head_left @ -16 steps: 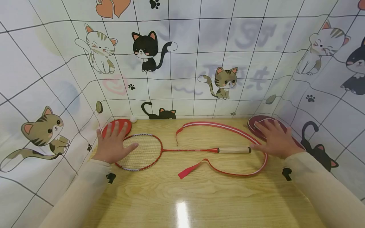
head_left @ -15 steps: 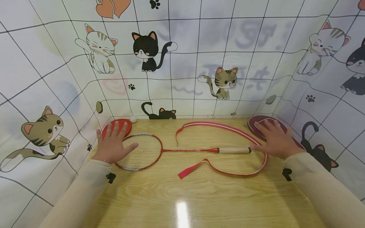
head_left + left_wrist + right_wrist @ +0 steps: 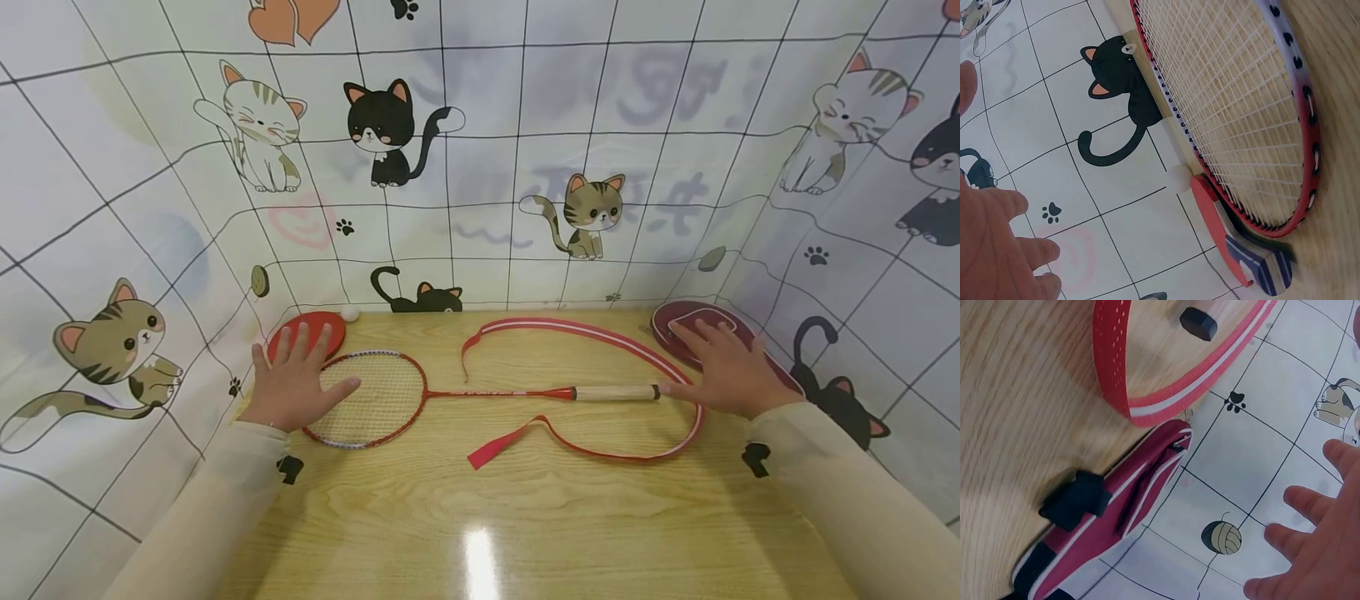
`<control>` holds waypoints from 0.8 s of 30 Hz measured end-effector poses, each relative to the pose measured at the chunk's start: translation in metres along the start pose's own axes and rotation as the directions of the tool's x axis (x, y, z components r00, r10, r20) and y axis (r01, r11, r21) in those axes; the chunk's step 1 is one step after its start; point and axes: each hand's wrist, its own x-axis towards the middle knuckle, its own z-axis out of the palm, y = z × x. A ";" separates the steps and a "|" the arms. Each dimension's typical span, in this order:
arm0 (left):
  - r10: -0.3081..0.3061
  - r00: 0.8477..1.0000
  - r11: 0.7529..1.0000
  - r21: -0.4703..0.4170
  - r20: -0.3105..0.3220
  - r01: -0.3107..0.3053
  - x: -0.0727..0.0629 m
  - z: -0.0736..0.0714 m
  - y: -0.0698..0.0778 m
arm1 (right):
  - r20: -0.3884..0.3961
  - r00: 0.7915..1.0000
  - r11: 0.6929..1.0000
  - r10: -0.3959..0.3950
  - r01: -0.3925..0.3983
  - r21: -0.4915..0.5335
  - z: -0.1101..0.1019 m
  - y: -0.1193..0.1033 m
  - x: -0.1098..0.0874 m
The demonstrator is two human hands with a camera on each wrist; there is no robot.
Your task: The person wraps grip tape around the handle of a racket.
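White, black-gridded, cat-printed wall covering (image 3: pixel 487 92) fills the top and sides of the frame; a pale yellow wood-grained surface (image 3: pixel 600 525) spans the lower middle; a white reflection (image 3: pixel 480 562) streaks its bottom centre.

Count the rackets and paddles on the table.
2: a badminton racket across the middle; a red paddle at the back left. Any inside the maroon case would be hidden.

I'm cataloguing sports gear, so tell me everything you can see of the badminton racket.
The badminton racket lies flat on the wooden table, head to the person's left. Its oval frame is red and whitish, with pale strings; a thin, lettered red shaft leads to a cream, dark-ended grip. In the head view, the left hand hides part of the frame without gripping it.
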 end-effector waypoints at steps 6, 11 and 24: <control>0.002 1.000 0.999 -0.055 0.028 0.000 0.000 0.008 -0.010 | 0.048 0.999 0.996 -0.008 0.004 0.087 0.000 -0.005 -0.001; 0.004 0.999 0.994 -0.105 0.037 0.000 -0.005 0.014 -0.017 | 0.071 0.997 0.984 -0.015 0.002 0.178 0.006 -0.003 -0.001; -0.049 0.995 0.985 -0.162 0.090 0.063 -0.012 0.024 -0.036 | 0.061 0.996 0.972 -0.067 0.052 0.228 0.018 -0.004 -0.002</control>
